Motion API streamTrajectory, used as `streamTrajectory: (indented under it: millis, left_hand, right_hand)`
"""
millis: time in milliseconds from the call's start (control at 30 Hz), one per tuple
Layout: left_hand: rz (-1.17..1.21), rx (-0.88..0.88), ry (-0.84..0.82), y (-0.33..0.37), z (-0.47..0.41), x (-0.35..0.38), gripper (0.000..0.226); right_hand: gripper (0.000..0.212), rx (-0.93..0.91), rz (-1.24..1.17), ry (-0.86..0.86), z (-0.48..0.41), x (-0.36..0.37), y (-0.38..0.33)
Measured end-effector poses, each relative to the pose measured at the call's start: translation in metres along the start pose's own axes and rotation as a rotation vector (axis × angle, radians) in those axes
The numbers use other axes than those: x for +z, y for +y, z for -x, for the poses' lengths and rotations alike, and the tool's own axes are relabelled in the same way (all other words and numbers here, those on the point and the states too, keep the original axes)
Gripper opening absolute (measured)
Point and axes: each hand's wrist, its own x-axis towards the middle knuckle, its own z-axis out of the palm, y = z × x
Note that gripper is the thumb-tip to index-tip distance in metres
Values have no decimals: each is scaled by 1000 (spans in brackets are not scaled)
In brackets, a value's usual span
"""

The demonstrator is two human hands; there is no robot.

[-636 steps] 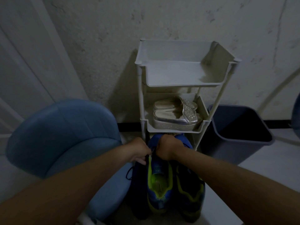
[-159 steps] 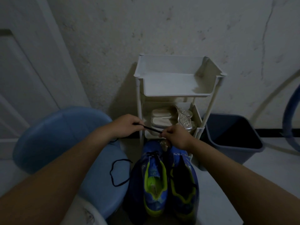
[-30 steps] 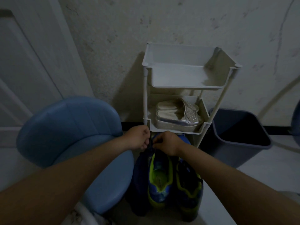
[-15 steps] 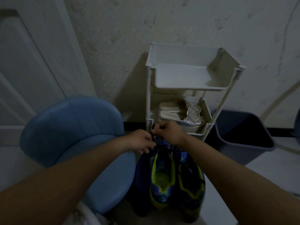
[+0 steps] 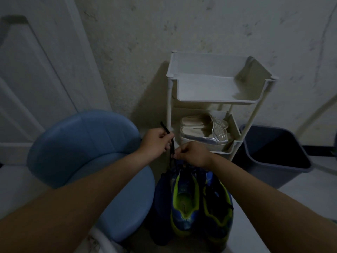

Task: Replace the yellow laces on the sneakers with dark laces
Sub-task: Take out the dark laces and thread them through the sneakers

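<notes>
Two blue sneakers with yellow-green lining stand side by side on the floor, the left one (image 5: 184,203) and the right one (image 5: 218,207). A dark lace (image 5: 171,152) runs up from the toe end of the left sneaker. My left hand (image 5: 156,142) pinches the lace near its free end, whose tip sticks out above the fingers. My right hand (image 5: 193,154) pinches the same lace lower down, just above the shoe. The eyelets are hidden under my right hand.
A blue padded chair (image 5: 87,152) stands left of the sneakers. Behind them is a white shelf rack (image 5: 215,101) holding silver sandals (image 5: 204,132). A dark bin (image 5: 273,152) sits to the right. A door (image 5: 27,79) and a rough wall close the back.
My left hand has risen and drawn the dark lace upward, so its tip now shows above the fingers. My right hand has dropped closer to the sneaker's toe end.
</notes>
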Motion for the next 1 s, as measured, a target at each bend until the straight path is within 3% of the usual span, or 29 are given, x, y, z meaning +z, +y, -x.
streamTrajectory:
  millis: [100, 233, 333, 433, 567, 800, 1000]
  left_hand:
    - [61, -22, -31, 2, 0, 2, 11]
    - [54, -304, -256, 3, 8, 6, 23]
    - [-150, -280, -523, -6, 13, 6, 22]
    - [-185, -223, -600, -13, 14, 5, 22]
    - [-153, -209, -506, -16, 10, 4, 30]
    - [88, -27, -19, 5, -1, -5, 24]
    - [220, 14, 7, 8, 2, -6, 25]
  right_hand:
    - [14, -2, -23, 9, 0, -1, -1]
    - [12, -81, -173, 76, -2, 0, -6]
    - [15, -156, -299, 97, -3, 0, -14]
    - [16, -178, -292, 114, -1, 1, -16]
    - [20, -117, -208, 129, -5, -1, -8]
    - [21, 61, -1, -31, -1, -2, -4]
    - [14, 39, 9, -86, -8, 6, 5]
